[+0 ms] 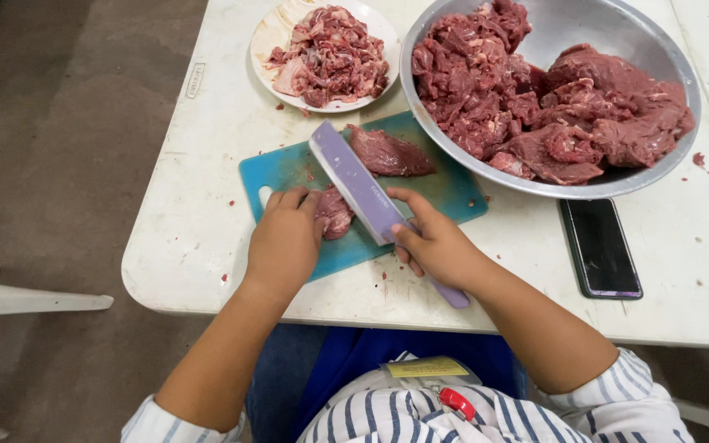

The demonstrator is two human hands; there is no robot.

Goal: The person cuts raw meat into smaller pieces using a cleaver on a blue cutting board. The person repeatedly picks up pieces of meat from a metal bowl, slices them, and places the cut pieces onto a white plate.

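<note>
From the head view, the left hand presses flat on a meat piece at the teal cutting board's near edge. Just right of it, the right hand wraps the purple cleaver, blade angled far-left across the meat.

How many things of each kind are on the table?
Cutting board: 1
Knife: 1
Meat pieces on the board: 2
Metal bowl of meat: 1
White plate of meat: 1
Phone: 1
Total: 7
</note>
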